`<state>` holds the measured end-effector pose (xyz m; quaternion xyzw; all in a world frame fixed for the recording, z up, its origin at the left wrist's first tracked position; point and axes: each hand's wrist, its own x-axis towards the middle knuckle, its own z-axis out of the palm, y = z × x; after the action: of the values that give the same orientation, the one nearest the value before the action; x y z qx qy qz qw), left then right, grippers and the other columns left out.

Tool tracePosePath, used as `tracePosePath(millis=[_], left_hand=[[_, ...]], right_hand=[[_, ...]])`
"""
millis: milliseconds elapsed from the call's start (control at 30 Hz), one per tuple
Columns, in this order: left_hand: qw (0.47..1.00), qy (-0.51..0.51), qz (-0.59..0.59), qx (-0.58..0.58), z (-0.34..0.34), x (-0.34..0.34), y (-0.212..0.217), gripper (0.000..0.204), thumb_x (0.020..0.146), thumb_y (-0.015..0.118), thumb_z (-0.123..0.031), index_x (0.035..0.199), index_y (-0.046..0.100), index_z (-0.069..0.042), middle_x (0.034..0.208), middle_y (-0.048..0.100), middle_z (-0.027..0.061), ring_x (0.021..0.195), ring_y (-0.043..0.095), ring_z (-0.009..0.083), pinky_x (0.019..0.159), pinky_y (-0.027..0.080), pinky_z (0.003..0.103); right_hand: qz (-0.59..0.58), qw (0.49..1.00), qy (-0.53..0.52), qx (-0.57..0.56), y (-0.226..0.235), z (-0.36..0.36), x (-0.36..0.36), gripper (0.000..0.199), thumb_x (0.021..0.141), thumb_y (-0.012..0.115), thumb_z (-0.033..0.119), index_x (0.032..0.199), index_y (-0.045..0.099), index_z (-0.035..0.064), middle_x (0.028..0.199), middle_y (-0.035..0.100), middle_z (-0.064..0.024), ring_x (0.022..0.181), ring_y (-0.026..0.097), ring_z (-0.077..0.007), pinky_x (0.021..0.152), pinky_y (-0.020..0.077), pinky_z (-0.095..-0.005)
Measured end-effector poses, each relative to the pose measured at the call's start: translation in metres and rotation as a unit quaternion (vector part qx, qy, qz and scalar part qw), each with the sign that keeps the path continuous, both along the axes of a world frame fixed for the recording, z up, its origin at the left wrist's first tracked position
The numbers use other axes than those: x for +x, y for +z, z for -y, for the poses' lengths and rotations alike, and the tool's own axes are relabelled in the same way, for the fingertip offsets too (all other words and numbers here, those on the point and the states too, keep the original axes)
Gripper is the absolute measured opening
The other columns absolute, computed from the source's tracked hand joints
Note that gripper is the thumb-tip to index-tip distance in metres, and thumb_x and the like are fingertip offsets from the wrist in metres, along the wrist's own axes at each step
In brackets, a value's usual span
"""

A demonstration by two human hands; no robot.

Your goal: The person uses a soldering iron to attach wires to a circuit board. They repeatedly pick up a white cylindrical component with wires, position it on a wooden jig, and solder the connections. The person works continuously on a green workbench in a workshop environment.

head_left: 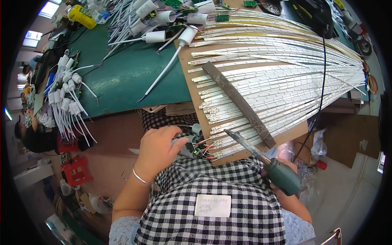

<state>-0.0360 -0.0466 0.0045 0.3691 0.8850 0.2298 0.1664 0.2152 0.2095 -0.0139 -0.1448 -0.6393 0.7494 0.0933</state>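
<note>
My left hand [157,148] is closed on a small driver board with red and black wires [196,146], held at the near end of a white strip light. My right hand [274,179], mostly hidden, grips the green handle of a soldering iron [281,175]; its dark tip [228,132] rests at the strip ends by the wires. Several long white strip lights [277,81] fan across a brown board [185,73], pinned under a dark metal bar [239,102].
A green table [126,77] carries white cylindrical caps with cables [67,98] and more at the top [163,24]. A yellow tool [81,15] lies far left. A black cord [322,81] crosses the strips. A red crate [75,169] stands on the floor; another person [30,136] sits left.
</note>
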Motion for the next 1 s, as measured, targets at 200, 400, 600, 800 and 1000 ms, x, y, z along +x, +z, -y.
tracePosePath(millis=[200,400,600,800,1000], left_hand=[[0.96,0.067,-0.217,0.165,-0.034,-0.058,0.025,0.016,0.081,0.071,-0.013,0.091,0.066,-0.003,0.082,0.064,0.0094,0.073,0.061,0.0278,0.068,0.048,0.037],[0.958,0.091,-0.26,0.073,-0.029,-0.115,-0.009,0.014,0.08,0.071,-0.017,0.088,0.065,-0.008,0.078,0.059,0.0079,0.073,0.059,0.0287,0.068,0.044,0.042],[0.968,0.12,-0.218,0.043,0.063,-0.137,0.0,0.01,0.079,0.07,-0.01,0.088,0.067,-0.007,0.09,0.066,0.0097,0.082,0.063,0.0302,0.073,0.048,0.04],[0.947,0.105,-0.3,0.033,0.051,-0.143,0.028,0.015,0.08,0.067,-0.002,0.095,0.068,-0.004,0.095,0.066,0.0101,0.09,0.062,0.027,0.083,0.047,0.037],[0.892,-0.092,-0.418,0.144,-0.043,-0.144,0.023,0.016,0.073,0.072,-0.008,0.088,0.07,-0.013,0.091,0.063,-0.0011,0.092,0.059,0.0205,0.082,0.043,0.037]], right_hand=[[-0.003,0.999,0.0,0.052,-0.005,-0.004,0.002,0.042,0.078,0.08,0.033,0.092,0.059,-0.0013,0.089,0.068,-0.0156,0.079,0.066,-0.0242,0.071,0.0526,-0.0322],[0.011,0.997,-0.024,0.07,0.008,-0.001,-0.001,0.047,0.078,0.08,0.039,0.09,0.061,-0.0018,0.086,0.068,-0.0145,0.077,0.066,-0.0234,0.069,0.0523,-0.0315],[0.04,0.996,-0.04,0.07,0.005,0.0,-0.005,0.05,0.08,0.076,0.046,0.089,0.063,-0.0014,0.079,0.067,-0.0115,0.072,0.065,-0.0212,0.064,0.0515,-0.0308],[0.07,0.979,-0.03,0.19,0.01,-0.002,-0.012,0.059,0.082,0.068,0.059,0.084,0.066,0.0,0.076,0.067,-0.0089,0.068,0.064,-0.0183,0.062,0.0502,-0.0292],[0.082,0.983,-0.052,0.154,-0.002,-0.001,0.005,0.065,0.081,0.064,0.065,0.08,0.067,0.0008,0.073,0.066,-0.0078,0.065,0.063,-0.0172,0.06,0.0493,-0.0283]])
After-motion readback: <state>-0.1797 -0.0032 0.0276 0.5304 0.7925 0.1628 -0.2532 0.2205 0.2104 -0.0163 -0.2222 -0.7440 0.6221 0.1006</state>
